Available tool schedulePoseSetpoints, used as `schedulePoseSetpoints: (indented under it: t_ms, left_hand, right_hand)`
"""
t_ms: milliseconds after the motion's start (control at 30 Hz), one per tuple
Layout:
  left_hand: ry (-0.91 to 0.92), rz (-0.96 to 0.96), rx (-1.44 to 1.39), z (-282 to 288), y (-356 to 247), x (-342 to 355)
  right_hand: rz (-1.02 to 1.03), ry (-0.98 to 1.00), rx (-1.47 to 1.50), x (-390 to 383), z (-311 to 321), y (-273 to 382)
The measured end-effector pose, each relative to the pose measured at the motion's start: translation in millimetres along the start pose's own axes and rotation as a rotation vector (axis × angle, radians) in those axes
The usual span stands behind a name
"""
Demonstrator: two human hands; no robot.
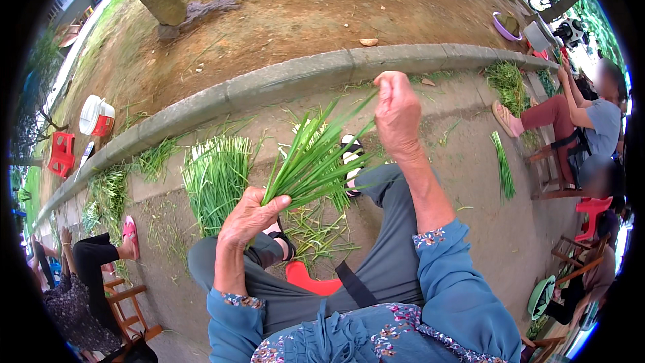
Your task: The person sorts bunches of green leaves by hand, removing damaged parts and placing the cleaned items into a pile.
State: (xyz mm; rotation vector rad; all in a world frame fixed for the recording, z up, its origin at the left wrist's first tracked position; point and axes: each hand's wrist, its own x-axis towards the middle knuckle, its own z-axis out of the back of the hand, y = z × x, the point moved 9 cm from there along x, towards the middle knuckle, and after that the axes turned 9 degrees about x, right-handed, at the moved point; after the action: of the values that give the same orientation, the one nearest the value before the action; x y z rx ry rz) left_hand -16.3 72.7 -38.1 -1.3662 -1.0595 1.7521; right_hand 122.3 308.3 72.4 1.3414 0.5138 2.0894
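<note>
Clamped firmly, thumb across the stalks, our left hand (250, 220) has the bunch of green leaves (310, 165) by its near end, fanned out ahead of our knees and between our two hands. Up at our right hand (398, 119), the fingers are drawn together, seemingly pinching a thin leaf tip, though the fingertips hide most of it. We'd call this bunch light and bendy, perhaps a little slick, and easily bruised or torn; the thicker gathered end looks the safest place to hold, with the loose tips likely to flop. Now to the containers! Over on our left, a white bucket (89, 115) stands beyond the kerb (289, 81); we can't make out its contents. Far right, a purple basin (498, 25) carries something brownish-green, and nearer, a green basin (533, 302) sits tilted in our view, its contents too small to tell.
</note>
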Motion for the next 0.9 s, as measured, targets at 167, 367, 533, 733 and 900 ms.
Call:
schedulePoseSetpoints:
  t_ms: [167, 367, 533, 733, 900]
  left_hand:
    - [0.008, 0.001, -0.071, 2, 0, -2]
    - [0.038, 0.006, -0.051, 2, 4, -1]
    - [0.045, 0.020, -0.040, 1, 6, -1]
    - [0.049, -0.001, -0.045, 0, 4, -3]
    - [0.044, -0.005, -0.043, 1, 1, -3]
  right_hand:
    - [-0.198, -0.015, 0.206, 2, 8, -32]
    - [-0.300, 0.216, 0.557, -3, -20, -22]
    - [0.134, 0.379, 0.499, -1, -27, 17]
    - [0.030, 0.443, 0.468, -6, -33, 10]
    - [-0.064, 0.461, 0.425, -9, -33, -1]
